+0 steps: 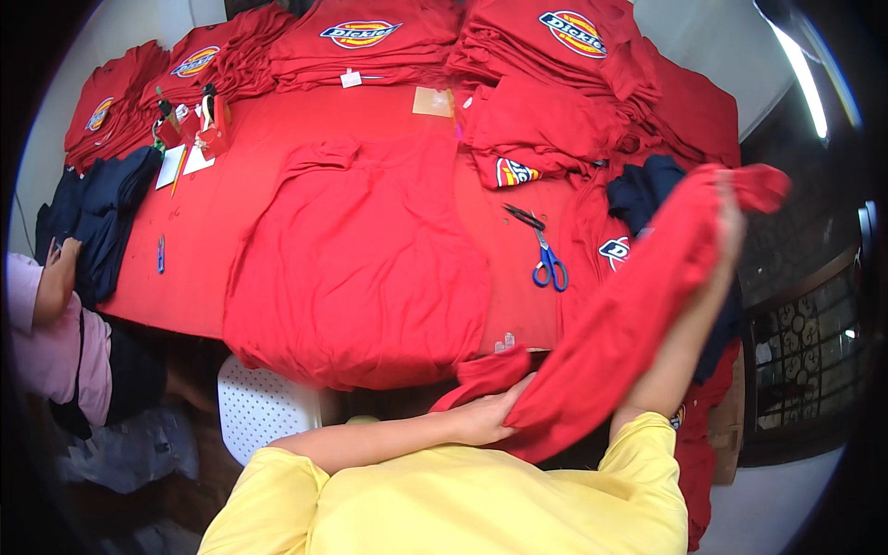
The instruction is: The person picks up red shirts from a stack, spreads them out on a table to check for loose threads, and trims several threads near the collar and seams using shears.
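A red T-shirt (615, 319) is stretched slantwise between my hands, off the table's near right edge. My left hand (495, 414) grips its lower end close to my body. Raised at the far right, my right hand (731, 222) is closed on the upper end; its fingers are partly hidden and blurred. Another red T-shirt (361, 264) lies spread and wrinkled on the red-covered table (199, 268), its hem hanging over the front edge. Scissors (548, 262) with blue handles rest to the right of that shirt.
Folded red shirts with printed logos (365, 65) are stacked along the back. Dark navy garments (647, 190) sit at the right. A small blue cutter (161, 254) lies at the left, near a co-worker's hand (65, 254). A white perforated chair (264, 407) stands below the table's edge.
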A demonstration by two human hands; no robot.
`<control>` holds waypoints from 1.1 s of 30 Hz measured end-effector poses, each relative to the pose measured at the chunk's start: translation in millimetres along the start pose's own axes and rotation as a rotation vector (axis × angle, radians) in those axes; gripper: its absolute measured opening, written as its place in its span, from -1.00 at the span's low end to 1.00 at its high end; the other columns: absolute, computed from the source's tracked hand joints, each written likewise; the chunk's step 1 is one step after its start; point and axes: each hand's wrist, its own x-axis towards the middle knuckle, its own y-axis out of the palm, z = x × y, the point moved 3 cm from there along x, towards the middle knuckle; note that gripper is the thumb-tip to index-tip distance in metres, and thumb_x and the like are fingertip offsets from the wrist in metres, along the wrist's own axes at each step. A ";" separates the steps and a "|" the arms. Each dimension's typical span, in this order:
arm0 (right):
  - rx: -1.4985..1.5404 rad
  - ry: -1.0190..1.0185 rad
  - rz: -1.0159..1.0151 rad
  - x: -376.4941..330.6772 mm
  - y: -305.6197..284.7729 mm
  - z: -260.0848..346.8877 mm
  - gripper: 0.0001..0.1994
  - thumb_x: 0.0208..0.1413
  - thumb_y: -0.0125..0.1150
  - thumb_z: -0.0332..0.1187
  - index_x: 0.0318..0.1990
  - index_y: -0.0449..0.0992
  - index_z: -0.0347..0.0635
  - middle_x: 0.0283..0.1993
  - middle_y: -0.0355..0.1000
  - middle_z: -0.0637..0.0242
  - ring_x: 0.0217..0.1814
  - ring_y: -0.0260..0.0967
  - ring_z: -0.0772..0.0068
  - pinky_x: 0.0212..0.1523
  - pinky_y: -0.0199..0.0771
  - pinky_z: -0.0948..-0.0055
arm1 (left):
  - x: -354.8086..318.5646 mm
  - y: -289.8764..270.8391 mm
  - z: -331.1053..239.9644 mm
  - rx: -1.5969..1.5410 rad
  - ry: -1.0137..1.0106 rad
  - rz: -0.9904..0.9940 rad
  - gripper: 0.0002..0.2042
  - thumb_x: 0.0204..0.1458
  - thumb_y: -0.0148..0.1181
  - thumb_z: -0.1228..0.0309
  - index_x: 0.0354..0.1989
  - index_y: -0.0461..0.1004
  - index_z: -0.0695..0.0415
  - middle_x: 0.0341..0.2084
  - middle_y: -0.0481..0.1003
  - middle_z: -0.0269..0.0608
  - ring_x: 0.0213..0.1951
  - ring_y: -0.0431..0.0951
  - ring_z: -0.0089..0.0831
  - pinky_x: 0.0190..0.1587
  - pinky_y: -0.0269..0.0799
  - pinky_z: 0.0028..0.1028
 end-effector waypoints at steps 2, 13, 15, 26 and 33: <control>0.004 -0.001 0.049 21.7 32.1 -69.4 -0.70 0.11 0.29 -0.25 -0.08 0.50 -0.22 -0.19 0.49 0.42 -0.19 0.44 0.53 -0.08 0.45 0.44 | -1.3 2.5 19.6 -0.215 -0.084 0.050 -0.14 0.09 0.11 0.45 0.43 -0.39 0.12 0.28 0.12 0.22 0.28 0.22 0.00 0.26 0.17 -0.16; -0.533 0.136 0.378 -29.9 205.7 -106.0 -0.68 0.04 0.31 -0.16 -0.41 0.60 -0.31 -0.49 0.45 0.49 -0.58 0.24 0.74 -0.49 0.30 0.57 | 28.5 -112.5 38.9 -0.192 0.058 -0.788 0.12 -0.12 0.44 0.21 0.41 -0.37 0.25 0.33 0.00 0.19 0.36 0.04 -0.07 0.29 0.13 -0.22; -0.999 -0.094 0.989 -87.7 255.6 -91.3 -0.63 0.13 0.22 -0.19 -0.03 0.55 -0.26 -0.35 0.53 0.38 -0.35 0.38 0.64 -0.32 0.41 0.49 | 40.9 -150.9 40.9 -0.380 0.116 -1.008 -0.10 -0.05 0.40 0.26 0.37 -0.07 0.29 0.24 0.17 0.08 0.28 0.18 -0.22 0.25 0.19 -0.30; -0.329 -0.007 0.337 -140.3 126.7 -135.3 -0.53 -0.06 0.33 -0.46 0.07 0.41 -0.34 0.07 0.45 0.15 0.16 0.37 0.29 0.15 0.33 0.29 | 99.9 -221.1 -54.7 -0.089 -0.015 -0.318 -0.65 0.08 0.25 0.16 -0.15 0.51 0.21 -0.29 0.51 -0.13 -0.13 0.50 -0.41 -0.01 0.38 -0.40; -0.969 -0.138 -0.294 47.3 13.3 -77.2 -0.29 0.08 0.25 -0.01 0.24 0.21 -0.31 0.16 0.34 -0.09 0.20 0.31 -0.02 0.14 0.31 0.16 | 114.7 -205.5 -9.7 0.312 0.140 -0.174 -0.46 0.10 0.15 0.06 0.18 0.36 0.14 -0.04 0.41 0.03 0.05 0.40 -0.05 0.11 0.31 -0.20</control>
